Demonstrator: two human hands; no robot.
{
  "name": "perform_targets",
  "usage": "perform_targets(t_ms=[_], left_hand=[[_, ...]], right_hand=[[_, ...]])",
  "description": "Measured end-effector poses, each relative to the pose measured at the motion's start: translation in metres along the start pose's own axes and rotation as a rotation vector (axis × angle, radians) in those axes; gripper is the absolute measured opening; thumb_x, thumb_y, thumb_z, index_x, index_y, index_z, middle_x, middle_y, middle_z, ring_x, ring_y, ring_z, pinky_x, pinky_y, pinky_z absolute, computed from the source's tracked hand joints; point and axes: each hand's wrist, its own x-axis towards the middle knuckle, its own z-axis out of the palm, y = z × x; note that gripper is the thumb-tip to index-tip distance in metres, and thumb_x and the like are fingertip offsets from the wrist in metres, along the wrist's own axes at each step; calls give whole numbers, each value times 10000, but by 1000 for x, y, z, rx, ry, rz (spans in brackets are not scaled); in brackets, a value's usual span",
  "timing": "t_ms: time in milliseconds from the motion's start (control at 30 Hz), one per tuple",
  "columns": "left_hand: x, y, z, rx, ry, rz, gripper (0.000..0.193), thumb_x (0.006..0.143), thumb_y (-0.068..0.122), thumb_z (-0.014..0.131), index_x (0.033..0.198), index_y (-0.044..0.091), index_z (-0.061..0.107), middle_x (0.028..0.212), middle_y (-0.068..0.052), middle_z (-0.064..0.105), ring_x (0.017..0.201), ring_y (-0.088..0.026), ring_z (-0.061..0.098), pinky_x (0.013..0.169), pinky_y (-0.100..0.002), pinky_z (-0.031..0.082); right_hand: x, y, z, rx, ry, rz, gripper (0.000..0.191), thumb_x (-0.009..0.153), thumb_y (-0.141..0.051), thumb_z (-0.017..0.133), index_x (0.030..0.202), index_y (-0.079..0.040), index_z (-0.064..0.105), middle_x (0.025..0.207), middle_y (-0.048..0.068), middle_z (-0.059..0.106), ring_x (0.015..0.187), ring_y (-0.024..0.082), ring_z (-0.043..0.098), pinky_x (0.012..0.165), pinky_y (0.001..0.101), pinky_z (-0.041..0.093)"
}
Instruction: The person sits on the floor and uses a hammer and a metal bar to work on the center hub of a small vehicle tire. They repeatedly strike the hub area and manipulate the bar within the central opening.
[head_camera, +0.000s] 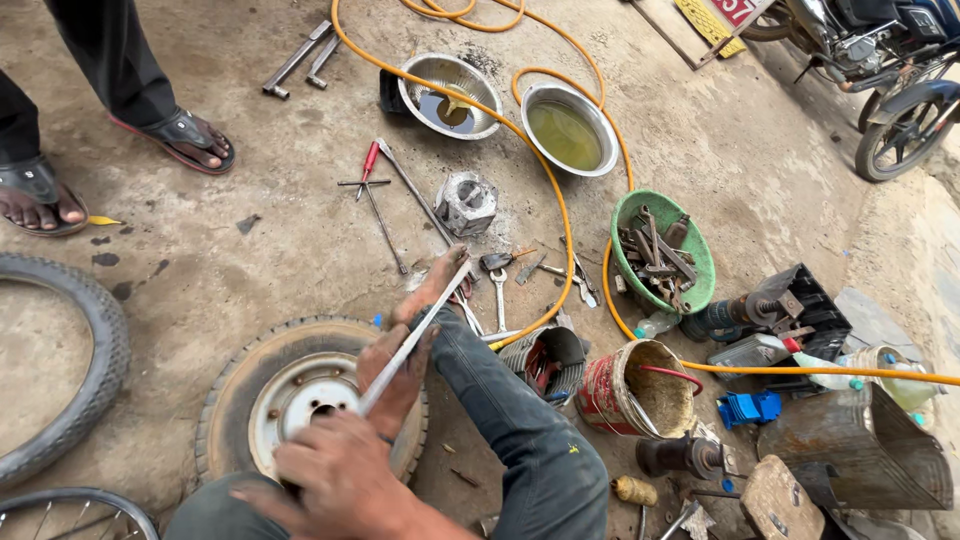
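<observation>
Both hands work a long metal lever (418, 335) at the small wheel (300, 395) lying flat on the concrete floor (780, 160). The right hand (395, 375) grips the bar mid-length; the left hand (335, 475) is closed around its lower end at the rim. The person's knee (500, 400) crowds the wheel's right side, a rusty red tin (635, 388) just beyond. Spanners (500, 295) lie near the lever's tip.

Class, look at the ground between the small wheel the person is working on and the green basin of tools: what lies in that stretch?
In the head view, between the small wheel and the green basin lie loose spanners, the yellow hose and the person's jeans-clad leg.
</observation>
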Motion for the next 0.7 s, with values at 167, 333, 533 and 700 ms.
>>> perform_targets(t_ms=[167,333,533,700], left_hand=[[-8,5,-15,-167,-1,-109,400,990,381,652,769,47,671,669,-220,622,643,-450,613,564,-536,438],[-25,0,-6,-183,-97,34,331,959,305,659,799,15,649,789,-214,666,747,-406,666,629,-494,497],[-22,-13,15,-198,-123,60,345,967,293,722,778,12,656,716,-205,566,622,-314,498,579,-447,436],[-2,-27,4,-443,-243,-268,354,1002,306,707,806,13,687,569,-167,453,558,-179,387,487,-390,384]], right_hand=[[-88,59,-66,-64,-31,334,494,809,-399,853,577,-53,588,549,135,594,517,344,631,476,442,471],[-35,137,-90,-221,-126,752,540,974,-479,650,660,-47,726,563,172,600,524,361,631,538,469,485],[44,78,-20,-300,-78,226,694,887,-604,691,1075,63,668,914,191,678,810,292,700,657,398,594],[-42,14,-19,255,-209,53,371,965,-333,769,750,-94,584,737,60,626,696,230,688,606,356,515]])
